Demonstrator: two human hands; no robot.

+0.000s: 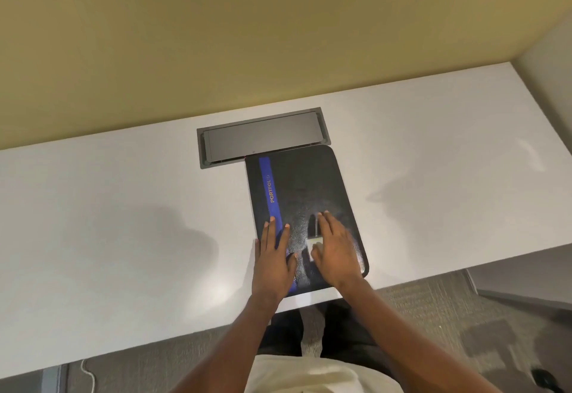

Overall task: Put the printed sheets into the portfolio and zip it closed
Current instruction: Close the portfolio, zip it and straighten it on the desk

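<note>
White desk (108, 207) across mid frame, left to right; yellowish wall above. Bottom left: thin white cable (88, 374) on grey carpet (433, 306) under desk edge. Centre, toward top of desk: grey recessed cable hatch (260, 139), lid down. Just right of and below it, touching its lower right edge: black portfolio (312, 188), lying flat and closed, near corner overhanging desk's front edge a bit. Blue stripe (268, 185) down its left side w/ orange "PORTFOLIO" lettering. Zip state: can't tell. No printed sheets visible outside it.

Left hand (274, 261) flat on portfolio's lower left, over stripe, fingers spread and extended, gripping nothing. Right hand (334, 252) flat on lower centre-right of cover, fingers open and together, palm down, nothing held. Small pale rectangular patch (314, 242) betw. the two hands at right thumb, either label or glare, can't tell. Bottom centre: cream shirt (309, 374), dark trousers below desk edge. Far right: desk ends at a wall corner.
</note>
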